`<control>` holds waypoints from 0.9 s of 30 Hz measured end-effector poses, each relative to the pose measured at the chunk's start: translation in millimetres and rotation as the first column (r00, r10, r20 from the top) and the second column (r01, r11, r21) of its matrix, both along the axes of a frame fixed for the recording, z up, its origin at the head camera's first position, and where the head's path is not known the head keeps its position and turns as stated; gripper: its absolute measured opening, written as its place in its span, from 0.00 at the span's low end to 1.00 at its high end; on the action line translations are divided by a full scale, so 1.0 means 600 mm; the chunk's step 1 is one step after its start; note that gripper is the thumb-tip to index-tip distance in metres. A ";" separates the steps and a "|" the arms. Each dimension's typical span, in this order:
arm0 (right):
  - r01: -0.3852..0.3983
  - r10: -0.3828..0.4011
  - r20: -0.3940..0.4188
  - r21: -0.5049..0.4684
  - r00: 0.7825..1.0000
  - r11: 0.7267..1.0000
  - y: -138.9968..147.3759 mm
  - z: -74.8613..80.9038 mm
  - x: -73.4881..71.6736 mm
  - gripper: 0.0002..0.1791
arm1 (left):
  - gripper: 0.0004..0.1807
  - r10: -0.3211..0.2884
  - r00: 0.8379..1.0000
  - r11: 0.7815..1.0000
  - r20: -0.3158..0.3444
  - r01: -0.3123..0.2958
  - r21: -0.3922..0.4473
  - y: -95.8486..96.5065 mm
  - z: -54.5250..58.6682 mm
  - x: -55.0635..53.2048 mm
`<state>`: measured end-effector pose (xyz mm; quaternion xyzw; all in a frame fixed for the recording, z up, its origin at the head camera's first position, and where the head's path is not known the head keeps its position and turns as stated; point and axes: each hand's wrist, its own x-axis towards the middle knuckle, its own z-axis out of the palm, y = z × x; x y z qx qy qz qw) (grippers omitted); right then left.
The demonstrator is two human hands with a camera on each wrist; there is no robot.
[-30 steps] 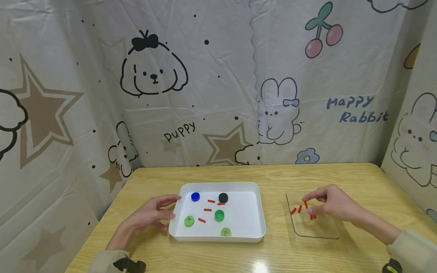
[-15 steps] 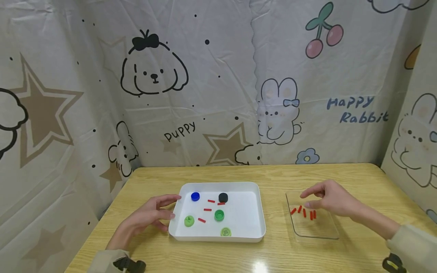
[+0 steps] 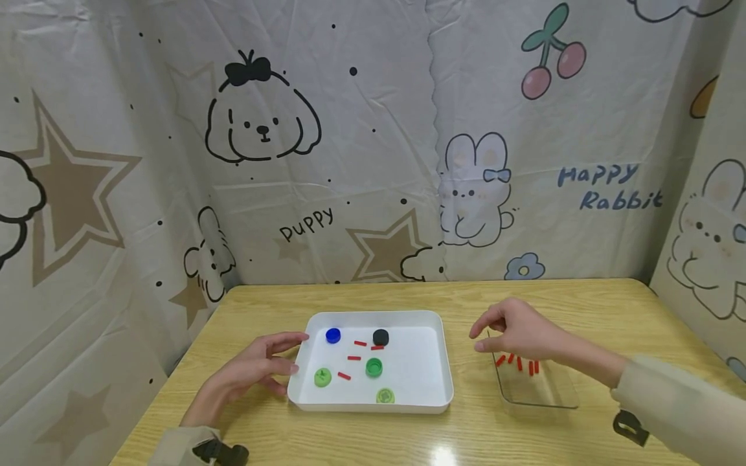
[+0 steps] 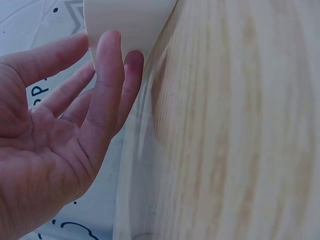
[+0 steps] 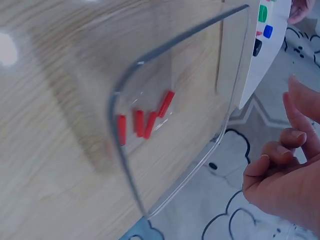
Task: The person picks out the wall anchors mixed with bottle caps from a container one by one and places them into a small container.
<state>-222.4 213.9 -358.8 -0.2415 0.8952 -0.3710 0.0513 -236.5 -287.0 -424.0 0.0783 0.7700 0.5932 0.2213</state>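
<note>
My left hand (image 3: 265, 362) touches the left side of a white tray (image 3: 428, 362) with extended fingers; the left wrist view shows its fingertips against the tray's outer wall (image 4: 125, 20). In the tray lie a blue cap (image 3: 333, 335), a black cap (image 3: 381, 337), a green cap (image 3: 374, 367), two light green caps (image 3: 322, 377) and several short red sticks (image 3: 353, 358). Held above the left edge of a clear box (image 3: 539, 407), my right hand (image 3: 519, 330) has thumb and index finger apart, nothing between them. Several red sticks (image 5: 139, 123) lie inside that box.
Both containers stand on a wood-grain table (image 3: 396, 440), with a strip of tabletop between them. A printed curtain (image 3: 373, 162) hangs behind the table and along both sides. Each wrist wears a black strap (image 3: 629, 427).
My right hand let go of a red stick, which now lies in the clear box with the others. Then it rose and moved left toward the tray. My left hand stayed in place.
</note>
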 end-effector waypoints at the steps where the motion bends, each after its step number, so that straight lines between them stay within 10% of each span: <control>1: -0.018 0.018 0.000 -0.003 1.000 1.000 -0.007 0.000 -0.002 0.05 | 0.38 0.000 1.000 1.000 0.001 0.000 0.003 0.000 0.000 0.000; 27: -0.230 0.239 -0.038 0.153 0.970 0.961 -0.162 -0.024 -0.063 0.07 | 0.39 -0.003 1.000 0.999 0.011 0.002 0.036 -0.001 -0.003 0.000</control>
